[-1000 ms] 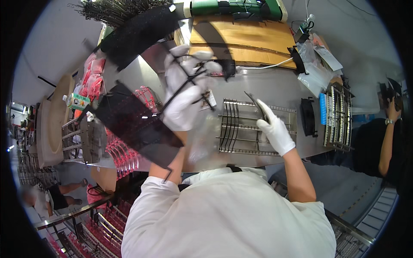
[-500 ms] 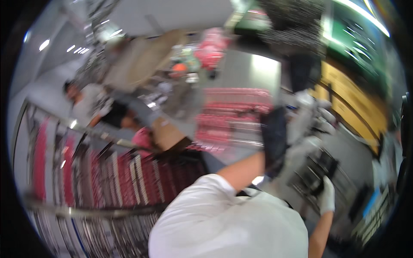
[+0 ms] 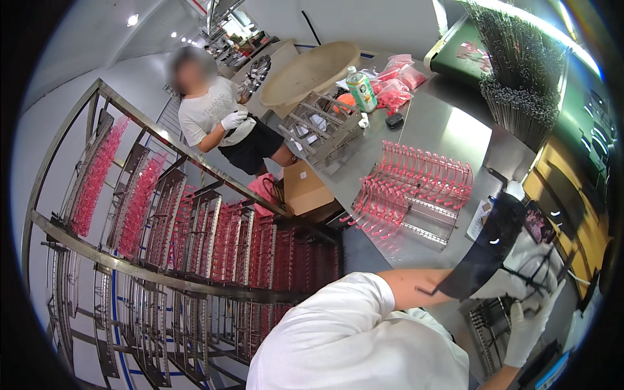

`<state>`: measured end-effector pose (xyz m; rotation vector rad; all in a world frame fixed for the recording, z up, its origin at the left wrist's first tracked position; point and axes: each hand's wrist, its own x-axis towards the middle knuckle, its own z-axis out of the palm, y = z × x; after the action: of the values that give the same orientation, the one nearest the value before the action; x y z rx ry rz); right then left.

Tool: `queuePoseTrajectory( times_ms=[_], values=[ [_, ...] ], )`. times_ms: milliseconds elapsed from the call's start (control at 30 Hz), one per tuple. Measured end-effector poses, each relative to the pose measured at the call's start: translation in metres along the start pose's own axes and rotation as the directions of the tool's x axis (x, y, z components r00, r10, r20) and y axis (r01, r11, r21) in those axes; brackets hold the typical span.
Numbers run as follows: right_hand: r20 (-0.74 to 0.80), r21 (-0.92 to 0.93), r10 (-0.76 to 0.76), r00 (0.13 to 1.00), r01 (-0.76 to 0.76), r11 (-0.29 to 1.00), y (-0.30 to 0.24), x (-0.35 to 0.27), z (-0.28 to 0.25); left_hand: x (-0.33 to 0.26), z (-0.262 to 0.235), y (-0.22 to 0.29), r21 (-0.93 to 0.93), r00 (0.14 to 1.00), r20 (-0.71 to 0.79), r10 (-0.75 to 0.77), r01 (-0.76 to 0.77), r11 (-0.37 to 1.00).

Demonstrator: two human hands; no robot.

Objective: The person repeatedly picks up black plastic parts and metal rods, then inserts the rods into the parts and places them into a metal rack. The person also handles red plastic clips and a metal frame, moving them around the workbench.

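Note:
My left hand point(image 3: 530, 255), in a white glove below a dark sleeve, is at the right, closed around several bent black wire pieces point(image 3: 538, 281). Its fingers are partly hidden by the wires. My right hand point(image 3: 528, 330), also white-gloved, comes up from the lower right. Its thumb stands apart from the fingers, just below the wire pieces; whether the fingertips touch them is hard to see. Under both hands lies a metal rack point(image 3: 482, 333) with a perforated strip, partly covered by my arm. A rack of pink hooks point(image 3: 422, 182) lies on the steel table point(image 3: 448, 130).
At the left, a metal shelf frame point(image 3: 149, 276) holds many racks of pink and bare metal parts. A co-worker point(image 3: 218, 114) in white gloves stands beyond it. On the table are a green-labelled bottle point(image 3: 361, 90), pink bags point(image 3: 393, 84) and a large bundle of wires point(image 3: 523, 78).
The view has steadied and swung, so the pink hook rack shows farther right. My right hand has left the dark rack's side and is now close to my left hand.

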<state>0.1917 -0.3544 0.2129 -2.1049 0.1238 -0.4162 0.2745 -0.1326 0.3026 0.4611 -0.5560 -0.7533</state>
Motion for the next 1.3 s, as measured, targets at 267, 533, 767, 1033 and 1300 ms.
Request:
queuePoseTrajectory(
  times_ms=[267, 533, 767, 1033, 1300],
  values=[
    [0.366, 0.705, 0.279, 0.888, -0.46, 0.539, -0.048, -0.027, -0.001, -0.014, 0.019, 0.015, 0.247, 0.988, 0.153, -0.004, -0.034, 0.968],
    [0.16, 0.634, 0.469, 0.868, -0.455, 0.625, 0.016, -0.056, -0.036, -0.006, -0.031, 0.013, 0.207, 0.992, -0.12, -0.032, 0.057, 0.977],
    [0.331, 0.741, 0.459, 0.824, -0.528, 0.414, 0.048, -0.061, -0.025, -0.016, -0.034, 0.008, 0.5, 0.925, -0.38, -0.005, 0.21, 0.84],
    [0.282, 0.575, 0.577, 0.767, -0.616, 0.538, 0.071, -0.057, -0.005, 0.004, -0.047, 0.001, 0.414, 0.984, -0.165, -0.059, 0.124, 0.902],
    [0.3, 0.463, 0.674, 0.675, -0.721, 0.516, 0.048, -0.055, 0.004, 0.001, -0.054, 0.0, 0.356, 0.989, -0.135, -0.058, 0.103, 0.929]
  ],
)
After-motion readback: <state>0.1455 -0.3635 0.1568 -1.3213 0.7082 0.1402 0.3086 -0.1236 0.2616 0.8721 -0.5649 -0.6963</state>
